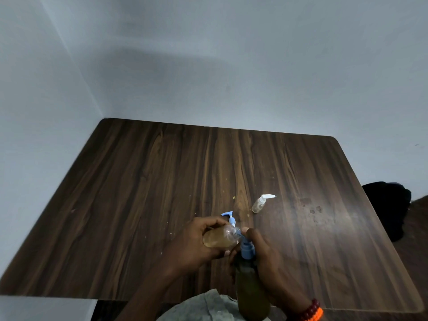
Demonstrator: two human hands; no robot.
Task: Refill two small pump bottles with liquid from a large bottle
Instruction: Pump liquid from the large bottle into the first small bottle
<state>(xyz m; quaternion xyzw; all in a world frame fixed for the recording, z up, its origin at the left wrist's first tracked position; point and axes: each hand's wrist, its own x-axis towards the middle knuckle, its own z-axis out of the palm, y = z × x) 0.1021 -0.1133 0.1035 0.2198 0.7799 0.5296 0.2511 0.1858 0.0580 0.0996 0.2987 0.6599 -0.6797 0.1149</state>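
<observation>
My left hand (196, 244) grips a small clear bottle (220, 237) tilted on its side, its open neck pointing right, with yellowish liquid inside. My right hand (261, 253) is wrapped around the neck of a large dark bottle (251, 290) with a blue pump top (247, 247), whose spout meets the small bottle's mouth. A loose blue-and-white pump head (229, 217) lies on the table just behind my left hand. A second small clear bottle with a white pump (262, 203) lies on its side further back and right.
The dark wood table (162, 181) stands against a pale wall at the back and left. A dark object (386, 205) sits past the table's right edge. Small crumbs (234, 197) dot the table. My right wrist wears red and orange beads (311, 310).
</observation>
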